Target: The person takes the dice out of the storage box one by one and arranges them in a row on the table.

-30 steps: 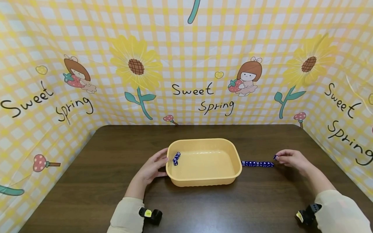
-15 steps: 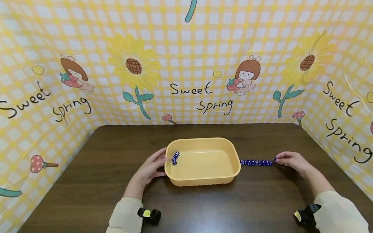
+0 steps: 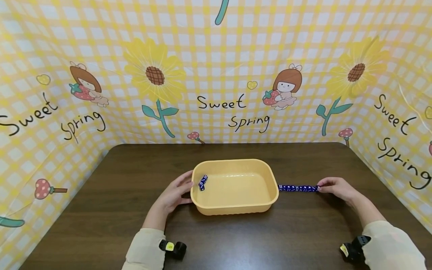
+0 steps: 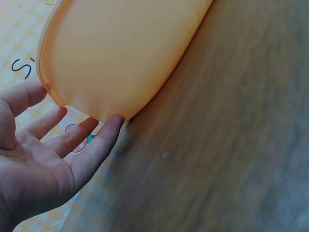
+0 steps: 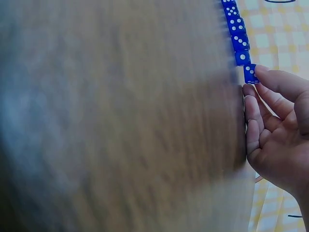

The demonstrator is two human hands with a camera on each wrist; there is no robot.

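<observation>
A yellow plastic basin point(image 3: 236, 195) sits mid-table, with a few blue dice point(image 3: 203, 183) inside by its left wall. Against that left end rests my left hand point(image 3: 176, 191), its fingers spread and fingertips touching the outer wall point(image 4: 120, 63). From the basin's right side runs a straight row of blue dice with white dots point(image 3: 297, 188). At the row's right end my right hand point(image 3: 337, 189) pinches one blue die point(image 5: 250, 73) between thumb and fingers. In the right wrist view that die stands right at the last die of the row, slightly offset from it.
The dark wooden table point(image 3: 243, 243) spreads around the basin. A yellow checked cloth point(image 3: 216, 56) with flowers and lettering hangs behind and on both sides. A black camera point(image 3: 173, 249) is strapped to each wrist.
My right hand has lowered the pinched die and brought it to the right end of the row. The left hand stays at the basin; the view has shifted slightly.
</observation>
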